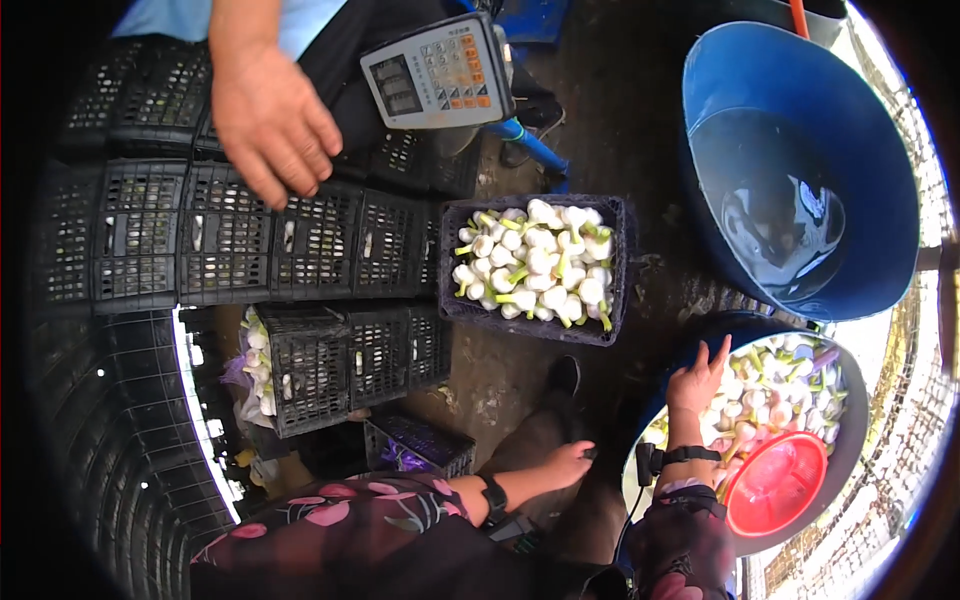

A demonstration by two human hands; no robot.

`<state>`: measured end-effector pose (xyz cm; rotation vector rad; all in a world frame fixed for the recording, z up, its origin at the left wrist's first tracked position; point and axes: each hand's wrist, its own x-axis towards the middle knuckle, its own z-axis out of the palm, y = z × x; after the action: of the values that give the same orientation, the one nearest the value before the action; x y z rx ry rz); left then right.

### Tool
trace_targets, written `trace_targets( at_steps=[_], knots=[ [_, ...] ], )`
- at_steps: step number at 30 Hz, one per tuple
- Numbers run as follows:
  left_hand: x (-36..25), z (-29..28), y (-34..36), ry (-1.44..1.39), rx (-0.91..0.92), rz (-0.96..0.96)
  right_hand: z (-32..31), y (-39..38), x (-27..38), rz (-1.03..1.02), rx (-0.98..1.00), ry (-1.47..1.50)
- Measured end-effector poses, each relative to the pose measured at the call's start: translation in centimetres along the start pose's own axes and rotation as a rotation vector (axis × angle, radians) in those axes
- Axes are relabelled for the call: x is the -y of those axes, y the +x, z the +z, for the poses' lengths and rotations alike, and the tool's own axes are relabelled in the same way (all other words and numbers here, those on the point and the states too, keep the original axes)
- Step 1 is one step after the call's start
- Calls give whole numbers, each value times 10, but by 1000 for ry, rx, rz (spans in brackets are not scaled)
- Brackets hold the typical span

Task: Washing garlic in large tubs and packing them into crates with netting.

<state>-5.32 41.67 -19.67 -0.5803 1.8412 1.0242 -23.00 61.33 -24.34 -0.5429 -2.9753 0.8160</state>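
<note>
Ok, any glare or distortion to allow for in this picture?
Head view: bright reflections inside the blue tub; head view: far-right mesh wall partly washed out; head view: black grid at lower left bent by the fisheye; head view: white bulbs beside the right hand distinguishable.

Right fingers (pixel 702 356) at tub (pixel 856 410) of garlic (pixel 768 375), red basin (pixel 775 485), black crate (pixel 530 331)

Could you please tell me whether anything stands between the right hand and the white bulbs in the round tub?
Nothing visible does; the right hand is spread by the white bulbs, and the red basin lies aside, nearer the person.
</note>
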Motion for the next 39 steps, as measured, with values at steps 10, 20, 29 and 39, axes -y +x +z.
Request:
trace_targets(
  at_steps=[10,20,29,39],
  knots=[
    [-80,49,23,95,48,298,2,-1,-5,33,-14,64],
    [-56,60,24,176,20,159,7,0,-7,24,-28,66],
    [-32,73,34,-58,15,176,6,1,-1,65,27,82],
    [-55,50,16,-41,-38,96,13,1,-5,-2,9,30]
  ],
)
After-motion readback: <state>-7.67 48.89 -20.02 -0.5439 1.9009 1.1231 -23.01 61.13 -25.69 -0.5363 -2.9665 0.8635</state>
